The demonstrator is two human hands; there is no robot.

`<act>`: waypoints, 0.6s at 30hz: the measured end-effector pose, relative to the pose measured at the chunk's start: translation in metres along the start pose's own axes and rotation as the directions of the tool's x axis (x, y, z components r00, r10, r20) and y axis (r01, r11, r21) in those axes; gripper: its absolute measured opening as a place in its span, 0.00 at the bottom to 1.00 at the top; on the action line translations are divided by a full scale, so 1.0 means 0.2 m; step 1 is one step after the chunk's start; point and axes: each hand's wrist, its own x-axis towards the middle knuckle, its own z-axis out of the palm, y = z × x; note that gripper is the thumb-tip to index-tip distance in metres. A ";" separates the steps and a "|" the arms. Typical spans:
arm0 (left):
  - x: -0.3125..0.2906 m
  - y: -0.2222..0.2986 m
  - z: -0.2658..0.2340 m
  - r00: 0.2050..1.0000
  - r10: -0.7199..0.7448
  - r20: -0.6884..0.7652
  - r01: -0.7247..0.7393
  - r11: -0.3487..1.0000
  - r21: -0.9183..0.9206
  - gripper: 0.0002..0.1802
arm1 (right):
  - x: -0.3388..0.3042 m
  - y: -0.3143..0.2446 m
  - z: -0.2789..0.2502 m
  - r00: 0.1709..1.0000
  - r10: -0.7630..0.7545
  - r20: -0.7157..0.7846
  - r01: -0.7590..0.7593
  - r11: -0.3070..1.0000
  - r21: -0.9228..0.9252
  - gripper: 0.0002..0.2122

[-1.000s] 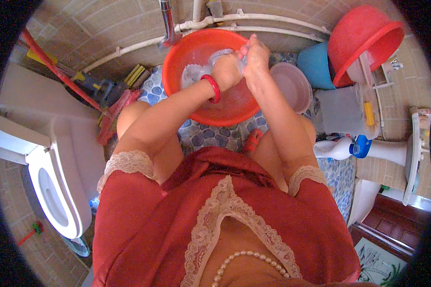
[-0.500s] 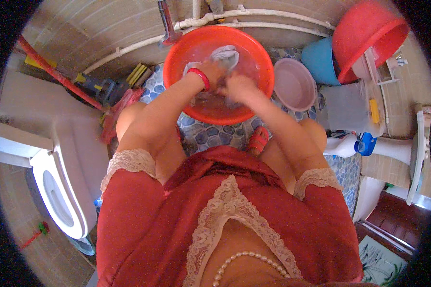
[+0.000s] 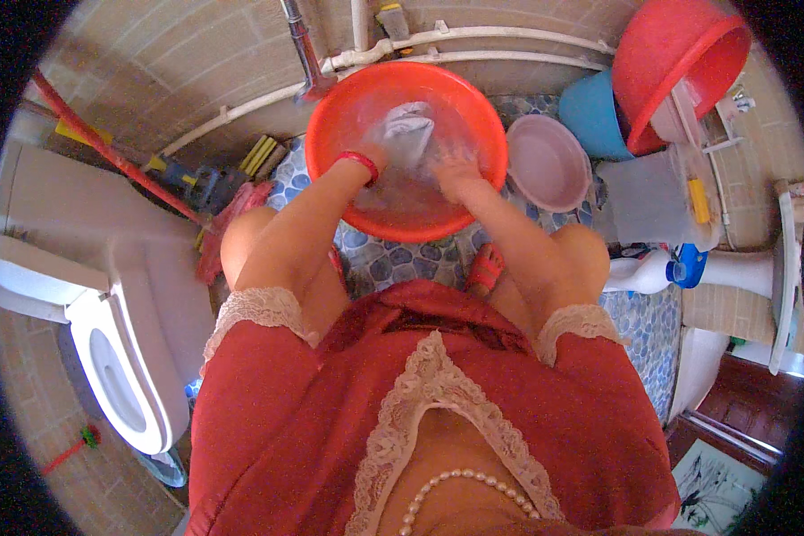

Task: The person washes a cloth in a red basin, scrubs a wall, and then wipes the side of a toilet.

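A red-orange plastic basin (image 3: 496,147) holds cloudy water, and a wet pale cloth (image 3: 409,132) lies bunched in its middle, partly above the surface. My left hand (image 3: 373,161), with a red bangle at the wrist, dips into the water at the cloth's left side. Its fingers are hidden by the water. On the other side, my right hand (image 3: 456,168) is open, fingers spread at the water's surface and holding nothing. A small gap separates it from the cloth.
A pale pink basin (image 3: 549,161) sits right of the red-orange one. Beyond it a blue bucket (image 3: 594,116) stands beside a large red tub (image 3: 679,62). At left are a white toilet (image 3: 121,384) and a red pole (image 3: 116,147). White pipes (image 3: 509,36) run along the wall.
My hands were together over the cloth and have moved apart, one to each side. The right hand's fingers have spread. The cloth now sits between the hands.
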 end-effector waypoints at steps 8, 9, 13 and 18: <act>0.29 -0.01 -0.38 0.474 -0.676 0.564 0.807 0.590 0.028 0.18 | -0.02 0.04 -0.31 0.981 0.068 -0.182 0.086 0.688 0.721 0.23; 0.32 0.01 -0.42 0.440 -0.678 0.588 0.895 0.383 -0.228 0.17 | -0.05 0.00 -0.36 0.850 0.115 -0.514 0.422 0.435 0.795 0.22; 0.51 0.04 -0.64 0.472 -0.541 0.696 0.754 -0.161 -0.637 0.14 | 0.04 0.24 -0.35 0.940 0.104 -0.326 0.284 0.293 0.913 0.15; 0.48 -0.03 -0.81 0.715 -0.469 0.518 0.645 0.157 -0.748 0.23 | -0.11 0.33 -0.57 0.911 0.139 -0.388 0.270 0.511 0.816 0.12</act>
